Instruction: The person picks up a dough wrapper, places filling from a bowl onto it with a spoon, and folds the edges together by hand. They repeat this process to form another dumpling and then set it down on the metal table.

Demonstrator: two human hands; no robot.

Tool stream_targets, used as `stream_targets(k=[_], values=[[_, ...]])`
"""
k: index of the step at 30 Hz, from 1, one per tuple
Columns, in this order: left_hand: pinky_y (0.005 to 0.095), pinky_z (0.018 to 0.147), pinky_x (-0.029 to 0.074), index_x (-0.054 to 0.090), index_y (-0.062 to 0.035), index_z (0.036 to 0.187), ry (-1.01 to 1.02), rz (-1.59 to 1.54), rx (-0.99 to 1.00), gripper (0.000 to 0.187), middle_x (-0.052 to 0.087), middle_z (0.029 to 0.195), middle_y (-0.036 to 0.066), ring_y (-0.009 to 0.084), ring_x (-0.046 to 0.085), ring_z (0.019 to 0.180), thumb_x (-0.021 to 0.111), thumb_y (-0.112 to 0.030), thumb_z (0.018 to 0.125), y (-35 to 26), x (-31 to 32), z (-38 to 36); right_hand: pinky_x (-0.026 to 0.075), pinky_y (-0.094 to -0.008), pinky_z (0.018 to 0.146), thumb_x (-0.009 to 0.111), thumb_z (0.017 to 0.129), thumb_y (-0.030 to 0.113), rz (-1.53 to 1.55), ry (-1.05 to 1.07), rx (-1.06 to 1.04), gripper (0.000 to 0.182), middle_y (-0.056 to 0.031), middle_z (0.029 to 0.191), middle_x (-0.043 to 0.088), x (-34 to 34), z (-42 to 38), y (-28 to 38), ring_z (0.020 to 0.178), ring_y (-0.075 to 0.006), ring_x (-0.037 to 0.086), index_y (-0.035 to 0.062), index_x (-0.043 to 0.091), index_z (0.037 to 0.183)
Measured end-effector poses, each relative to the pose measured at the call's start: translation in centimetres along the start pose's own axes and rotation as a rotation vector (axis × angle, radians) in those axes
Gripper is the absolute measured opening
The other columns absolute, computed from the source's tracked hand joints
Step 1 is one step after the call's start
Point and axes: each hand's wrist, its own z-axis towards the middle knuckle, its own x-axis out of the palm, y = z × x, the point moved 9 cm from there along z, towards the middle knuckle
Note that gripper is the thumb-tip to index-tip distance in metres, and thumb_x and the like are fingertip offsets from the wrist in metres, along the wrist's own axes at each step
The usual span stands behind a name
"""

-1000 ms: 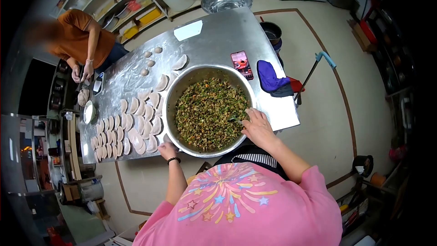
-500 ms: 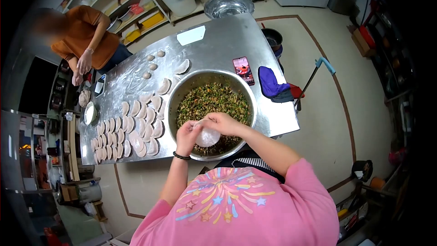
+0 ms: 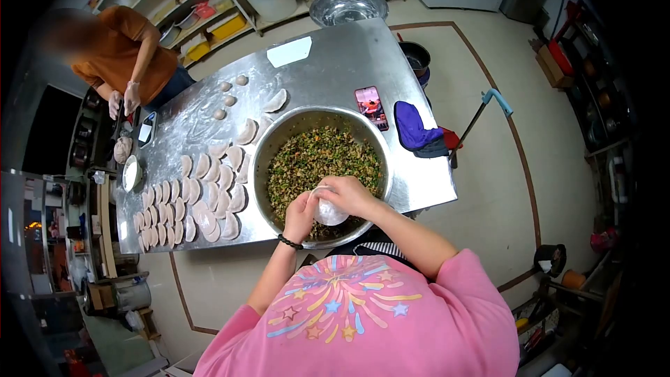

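A pale, round dumpling is held over the near side of a large steel bowl. My left hand pinches its left edge, and my right hand grips its top edge with bent fingers. Chopped green and brown filling lies in the bowl below my hands. Whatever the dumpling holds inside is hidden. Left of the bowl, several folded half-moon dumplings lie in rows on the floured steel table.
Small dough balls and a white card lie farther back. Right of the bowl are a phone and a purple cloth item. A white bowl stands at the table's left end, near a gloved co-worker.
Both my hands have shifted slightly right with the dumpling, whose edge looks more gathered. The co-worker's hands have moved closer together. The whole view has shifted slightly.
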Motion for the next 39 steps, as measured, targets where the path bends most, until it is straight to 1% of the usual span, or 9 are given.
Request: stream_targets(k=[8, 11, 14, 17, 21, 25, 28, 31, 39], values=[[0.0219, 0.066, 0.040, 0.058, -0.0007, 0.098, -0.024, -0.022, 0.081, 0.025, 0.056, 0.080, -0.002, 0.0057, 0.048, 0.074, 0.044, -0.021, 0.094, -1.2, 0.9, -0.1, 0.048, -0.0374, 0.064, 0.058, 0.081, 0.024, -0.002, 0.094, 0.003, 0.019, -0.0150, 0.079, 0.064, 0.6, -0.2, -0.1, 0.073, -0.0325, 0.062, 0.0061, 0.064, 0.086], [0.0228, 0.064, 0.041, 0.059, -0.0016, 0.096, -0.028, -0.131, 0.019, 0.023, 0.056, 0.077, -0.002, 0.0064, 0.048, 0.072, 0.045, -0.020, 0.094, -1.2, 1.0, -0.2, 0.048, -0.0372, 0.063, 0.059, 0.081, 0.024, 0.034, -0.114, 0.014, 0.019, -0.0147, 0.079, 0.064, -0.7, -0.2, -0.5, 0.072, -0.0323, 0.062, 0.0058, 0.065, 0.084], [0.0232, 0.064, 0.041, 0.058, -0.0005, 0.097, -0.039, 0.212, 0.125, 0.023, 0.056, 0.080, -0.001, 0.0069, 0.048, 0.073, 0.046, -0.020, 0.093, -2.1, 0.7, -0.3, 0.048, -0.0371, 0.062, 0.058, 0.081, 0.024, 0.000, 0.015, -0.063, 0.018, -0.0148, 0.077, 0.063, -0.2, -0.1, -0.1, 0.071, -0.0325, 0.061, 0.0068, 0.064, 0.086], [0.0241, 0.063, 0.041, 0.057, 0.0001, 0.095, -0.075, -0.055, 0.078, 0.025, 0.056, 0.078, -0.001, 0.0077, 0.048, 0.071, 0.045, -0.022, 0.094, -1.5, 1.0, -0.1, 0.048, -0.0345, 0.065, 0.057, 0.083, 0.020, -0.010, -0.123, 0.049, 0.018, -0.0136, 0.080, 0.064, -1.7, -0.3, 0.2, 0.074, -0.0309, 0.063, 0.0049, 0.064, 0.091], [0.0255, 0.066, 0.042, 0.056, 0.0011, 0.096, -0.039, 0.282, 0.109, 0.026, 0.058, 0.079, 0.001, 0.0088, 0.049, 0.072, 0.044, -0.022, 0.094, -1.7, 0.9, 0.0, 0.047, -0.0374, 0.065, 0.057, 0.082, 0.018, -0.124, 0.013, -0.114, 0.015, -0.0146, 0.083, 0.062, -0.6, -0.2, 1.2, 0.077, -0.0321, 0.060, 0.0052, 0.061, 0.089], [0.0208, 0.069, 0.040, 0.056, -0.0003, 0.100, 0.019, -0.008, 0.115, 0.023, 0.056, 0.086, -0.002, 0.0054, 0.049, 0.078, 0.042, -0.019, 0.095, -1.8, 1.9, 0.0, 0.047, -0.0382, 0.065, 0.057, 0.082, 0.017, -0.029, -0.082, -0.087, 0.014, -0.0139, 0.083, 0.062, -1.5, -0.2, 1.3, 0.076, -0.0317, 0.060, 0.0053, 0.061, 0.089], [0.0203, 0.072, 0.040, 0.056, -0.0002, 0.101, -0.008, 0.269, 0.061, 0.024, 0.057, 0.090, -0.001, 0.0057, 0.050, 0.081, 0.043, -0.020, 0.095, -2.4, 1.4, -0.4, 0.047, -0.0378, 0.065, 0.057, 0.082, 0.017, -0.132, 0.000, -0.119, 0.014, -0.0137, 0.083, 0.062, -0.6, -0.3, 1.0, 0.075, -0.0317, 0.060, 0.0053, 0.062, 0.088], [0.0255, 0.064, 0.041, 0.056, 0.0004, 0.094, -0.030, -0.032, 0.155, 0.023, 0.056, 0.075, 0.003, 0.0092, 0.049, 0.070, 0.044, -0.020, 0.094, -2.0, 1.6, 0.0, 0.047, -0.0378, 0.064, 0.057, 0.082, 0.018, -0.007, -0.130, -0.104, 0.014, -0.0137, 0.083, 0.062, -1.7, -0.2, 1.4, 0.075, -0.0321, 0.060, 0.0058, 0.062, 0.087], [0.0242, 0.069, 0.041, 0.055, -0.0001, 0.100, -0.046, 0.128, 0.073, 0.025, 0.057, 0.086, 0.004, 0.0085, 0.050, 0.079, 0.043, -0.021, 0.095, -2.8, 1.2, -0.4, 0.047, -0.0375, 0.064, 0.057, 0.082, 0.019, -0.078, -0.075, -0.084, 0.015, -0.0141, 0.083, 0.062, -1.5, -0.1, 0.9, 0.075, -0.0323, 0.060, 0.0047, 0.062, 0.087]])
